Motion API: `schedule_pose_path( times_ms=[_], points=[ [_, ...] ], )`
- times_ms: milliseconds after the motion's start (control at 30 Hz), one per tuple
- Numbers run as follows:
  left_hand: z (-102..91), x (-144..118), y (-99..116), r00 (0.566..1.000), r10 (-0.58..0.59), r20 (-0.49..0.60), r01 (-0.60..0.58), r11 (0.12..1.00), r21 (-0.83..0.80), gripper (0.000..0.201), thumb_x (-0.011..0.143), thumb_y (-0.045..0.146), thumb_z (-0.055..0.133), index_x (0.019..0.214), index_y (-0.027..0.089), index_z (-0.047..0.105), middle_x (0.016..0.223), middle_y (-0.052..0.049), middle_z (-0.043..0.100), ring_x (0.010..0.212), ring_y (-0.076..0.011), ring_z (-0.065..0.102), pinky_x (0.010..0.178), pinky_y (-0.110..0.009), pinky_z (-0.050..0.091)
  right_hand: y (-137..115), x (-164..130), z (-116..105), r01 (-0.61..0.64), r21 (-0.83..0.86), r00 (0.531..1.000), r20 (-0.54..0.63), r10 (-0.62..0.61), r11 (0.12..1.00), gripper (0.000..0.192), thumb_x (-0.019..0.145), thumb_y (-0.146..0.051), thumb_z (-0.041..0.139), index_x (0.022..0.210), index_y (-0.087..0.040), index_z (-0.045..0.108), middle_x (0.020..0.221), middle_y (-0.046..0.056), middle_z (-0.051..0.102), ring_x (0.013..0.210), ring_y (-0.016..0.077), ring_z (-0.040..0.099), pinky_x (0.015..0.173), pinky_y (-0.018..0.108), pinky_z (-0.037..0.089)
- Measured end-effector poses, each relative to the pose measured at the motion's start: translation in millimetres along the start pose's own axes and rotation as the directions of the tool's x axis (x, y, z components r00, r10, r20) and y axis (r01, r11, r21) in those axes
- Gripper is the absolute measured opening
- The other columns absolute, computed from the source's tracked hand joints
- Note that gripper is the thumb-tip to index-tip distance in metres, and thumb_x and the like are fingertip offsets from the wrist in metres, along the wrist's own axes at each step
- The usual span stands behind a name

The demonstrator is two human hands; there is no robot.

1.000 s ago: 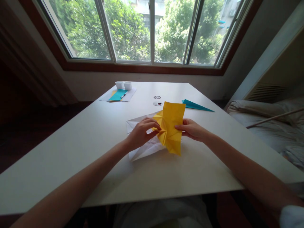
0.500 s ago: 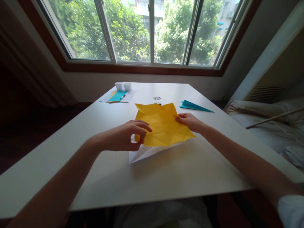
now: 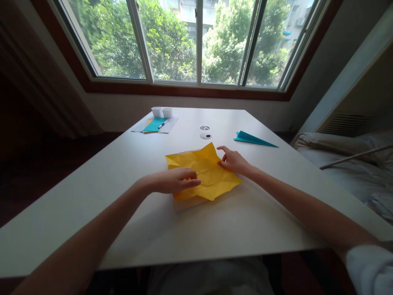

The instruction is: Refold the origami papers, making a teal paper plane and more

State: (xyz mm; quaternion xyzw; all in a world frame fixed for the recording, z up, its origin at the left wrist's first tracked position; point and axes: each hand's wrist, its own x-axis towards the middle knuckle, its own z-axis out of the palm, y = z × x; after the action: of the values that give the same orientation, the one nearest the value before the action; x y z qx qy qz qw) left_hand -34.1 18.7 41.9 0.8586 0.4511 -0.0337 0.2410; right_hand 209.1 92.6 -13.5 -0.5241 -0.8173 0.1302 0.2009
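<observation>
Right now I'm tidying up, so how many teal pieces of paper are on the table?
2. One folded teal paper lies at the far right; one flat teal sheet lies far left, beside the white cups. More may be hidden underneath.

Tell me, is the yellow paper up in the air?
No, the yellow paper lies spread on the white table, with the left hand pressing on it and the right hand at its edge.

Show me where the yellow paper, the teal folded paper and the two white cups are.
yellow paper (image 3: 211,174), head view, creased middle of the sheet
teal folded paper (image 3: 250,138), head view, its wide end
white cups (image 3: 162,112), head view, where the two meet
</observation>
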Motion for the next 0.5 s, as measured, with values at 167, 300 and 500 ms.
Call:
schedule_pose_path(
  times_ms=[167, 300, 500],
  points=[
    [21.6, 16, -3, 0.985, -0.029, -0.168, 0.058, 0.984, 0.169, 0.078, 0.069, 0.072, 0.044, 0.133, 0.026, 0.037, 0.132, -0.015, 0.042, 0.116, -0.0334, 0.043, 0.093, -0.045, 0.034, 2, -6, 1, 0.187, -0.192, 0.982, 0.024, -0.185, 0.963, 0.064, 0.082, -0.021, 0.048, 0.138, -0.037, 0.020, 0.115, 0.006, 0.053, 0.088, 0.0174, 0.057, 0.067, 0.026, 0.046],
    [27.3, 18, -14, 0.994, -0.086, -0.069, 0.097, 0.979, 0.182, 0.094, 0.058, 0.078, 0.048, 0.138, 0.036, 0.023, 0.147, -0.014, 0.017, 0.130, -0.0429, 0.019, 0.098, -0.056, 0.022, 5, -6, -2, 0.239, -0.411, 0.971, 0.092, -0.221, 0.880, 0.043, 0.088, -0.030, 0.039, 0.131, -0.039, 0.039, 0.137, 0.007, 0.033, 0.109, 0.0258, 0.047, 0.085, 0.039, 0.042],
    [26.8, 19, -26, 0.998, -0.063, -0.021, 0.065, 0.988, 0.141, 0.099, 0.055, 0.074, 0.057, 0.139, 0.038, 0.019, 0.149, -0.011, 0.012, 0.133, -0.0405, 0.009, 0.101, -0.054, 0.019, 21, 0, -6, 0.112, -0.411, 0.963, 0.268, 0.003, 0.905, 0.062, 0.081, -0.064, 0.032, 0.135, -0.034, 0.034, 0.149, 0.007, 0.010, 0.129, 0.0390, 0.021, 0.099, 0.052, 0.025]
  ],
)
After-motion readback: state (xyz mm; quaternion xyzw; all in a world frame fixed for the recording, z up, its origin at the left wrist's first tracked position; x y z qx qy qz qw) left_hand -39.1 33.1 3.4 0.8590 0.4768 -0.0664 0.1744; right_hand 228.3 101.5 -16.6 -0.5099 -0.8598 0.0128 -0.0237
